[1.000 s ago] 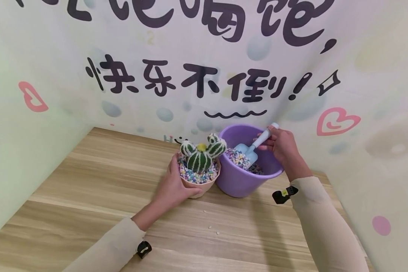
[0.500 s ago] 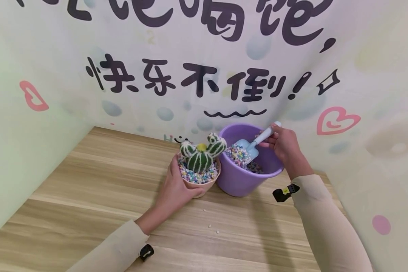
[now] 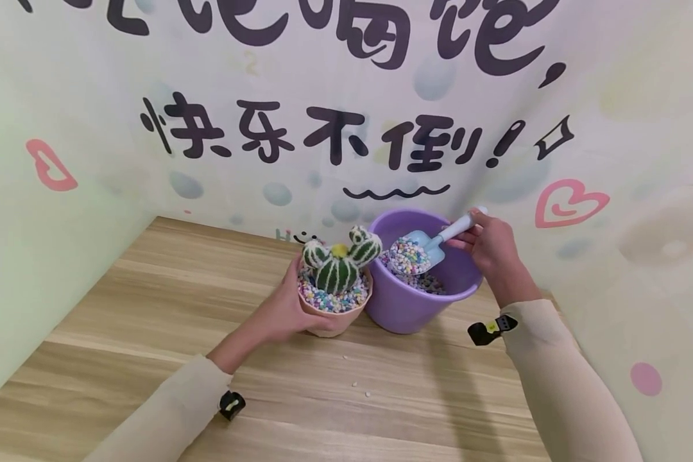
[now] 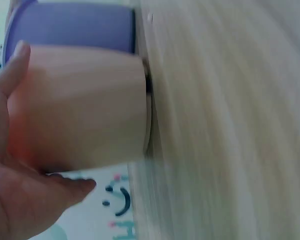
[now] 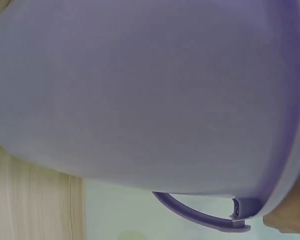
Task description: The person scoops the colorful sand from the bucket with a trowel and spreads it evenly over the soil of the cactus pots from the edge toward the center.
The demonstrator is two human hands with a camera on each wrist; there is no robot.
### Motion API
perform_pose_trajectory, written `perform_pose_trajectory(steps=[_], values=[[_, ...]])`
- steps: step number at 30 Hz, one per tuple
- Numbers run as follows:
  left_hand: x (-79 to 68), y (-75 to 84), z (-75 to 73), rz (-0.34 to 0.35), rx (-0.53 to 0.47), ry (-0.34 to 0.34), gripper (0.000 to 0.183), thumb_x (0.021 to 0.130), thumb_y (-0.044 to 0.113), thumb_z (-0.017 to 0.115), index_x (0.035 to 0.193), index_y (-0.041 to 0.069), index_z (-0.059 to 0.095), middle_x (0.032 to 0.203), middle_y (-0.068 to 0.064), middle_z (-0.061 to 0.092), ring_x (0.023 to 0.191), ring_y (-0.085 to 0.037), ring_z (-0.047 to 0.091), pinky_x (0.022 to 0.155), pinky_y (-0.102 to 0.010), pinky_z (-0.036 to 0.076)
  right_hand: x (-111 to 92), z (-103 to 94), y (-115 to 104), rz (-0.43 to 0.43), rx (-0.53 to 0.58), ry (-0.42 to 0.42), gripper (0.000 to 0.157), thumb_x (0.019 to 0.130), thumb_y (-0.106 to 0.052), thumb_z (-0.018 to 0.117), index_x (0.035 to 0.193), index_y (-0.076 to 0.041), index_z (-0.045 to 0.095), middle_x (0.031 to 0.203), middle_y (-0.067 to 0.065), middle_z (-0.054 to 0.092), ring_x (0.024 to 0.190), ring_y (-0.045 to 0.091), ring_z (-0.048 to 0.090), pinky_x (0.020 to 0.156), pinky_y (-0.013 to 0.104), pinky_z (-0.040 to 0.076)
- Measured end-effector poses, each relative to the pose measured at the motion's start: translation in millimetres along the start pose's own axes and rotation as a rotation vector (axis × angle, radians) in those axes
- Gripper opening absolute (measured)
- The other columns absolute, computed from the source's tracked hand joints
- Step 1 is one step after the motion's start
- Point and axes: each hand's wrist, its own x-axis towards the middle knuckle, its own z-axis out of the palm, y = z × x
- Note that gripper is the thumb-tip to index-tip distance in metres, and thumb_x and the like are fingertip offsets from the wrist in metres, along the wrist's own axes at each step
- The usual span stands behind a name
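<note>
In the head view my left hand (image 3: pixel 280 309) holds a pale peach flower pot (image 3: pixel 339 322) from its left side. A green striped cactus (image 3: pixel 336 274) with a yellow flower stands in it, ringed by coloured pebbles (image 3: pixel 355 298). The left wrist view shows thumb and fingers spread around the pot (image 4: pixel 80 107). My right hand (image 3: pixel 493 244) grips the handle of a light blue toy shovel (image 3: pixel 437 255) over the purple bucket (image 3: pixel 401 311). Heaped on its blade are multicoloured pebbles (image 3: pixel 409 255). Bucket wall (image 5: pixel 140 95) fills most of the right wrist view, hiding the shovel.
Bucket and pot stand side by side on a wooden table (image 3: pixel 167 321), close to the printed backdrop (image 3: pixel 237 199). More pebbles (image 3: pixel 430 283) lie inside the bucket, which has a purple carrying handle (image 5: pixel 195 215). A few loose pebbles (image 3: pixel 355 385) lie on the table in front.
My right hand has drawn the shovel slightly up and to the right; its blade now carries a full heap of pebbles. The left hand still holds the pot.
</note>
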Motion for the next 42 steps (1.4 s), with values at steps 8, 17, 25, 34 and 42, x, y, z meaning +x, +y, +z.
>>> perform_pose_trajectory(steps=[8,17,25,34,42], values=[[1.8,-8.5,-6.7,0.038,-0.018,-0.042,0.137,0.061,0.041,0.092,0.156,0.015,-0.003,0.161,-0.015,0.016,0.143,-0.035,0.027,0.116,-0.052,0.022,-13.1,-7.2,-1.7,0.032,0.103,-0.009,0.017,0.101,-0.020,0.050,0.111,-0.008,0.043,0.084,0.016,0.070,0.072,0.029,0.072,0.065,0.042,0.060],[-4.7,-6.8,2.1,-0.010,-0.004,0.021,0.137,0.059,0.043,0.092,0.157,0.017,0.000,0.158,-0.015,0.023,0.140,-0.034,0.034,0.114,-0.051,0.028,-27.3,-20.3,4.4,0.026,0.187,-0.028,0.020,0.101,-0.021,0.052,0.116,-0.012,0.042,0.089,0.018,0.068,0.079,0.031,0.072,0.068,0.042,0.060],[-13.4,-0.7,9.3,-0.061,0.062,0.091,0.136,0.058,0.048,0.091,0.156,0.017,0.003,0.153,-0.019,0.032,0.136,-0.039,0.039,0.109,-0.056,0.034,-35.2,-26.7,9.8,0.018,0.250,-0.044,0.018,0.100,-0.020,0.053,0.111,-0.010,0.043,0.087,0.018,0.066,0.075,0.032,0.071,0.066,0.043,0.060],[-19.6,4.1,18.2,-0.106,0.091,0.168,0.132,0.057,0.045,0.092,0.155,0.020,0.008,0.148,-0.018,0.040,0.131,-0.040,0.044,0.104,-0.057,0.040,-48.5,-30.2,16.6,0.000,0.303,0.005,0.023,0.098,-0.020,0.058,0.112,-0.011,0.043,0.098,0.019,0.060,0.078,0.032,0.069,0.074,0.049,0.058],[-24.3,8.1,24.5,-0.139,0.145,0.220,0.135,0.056,0.049,0.092,0.155,0.014,0.007,0.148,-0.021,0.039,0.128,-0.042,0.045,0.102,-0.057,0.041,-61.1,-31.9,22.8,-0.014,0.340,0.012,0.029,0.097,-0.020,0.060,0.118,-0.014,0.041,0.105,0.016,0.053,0.086,0.028,0.066,0.079,0.050,0.056]])
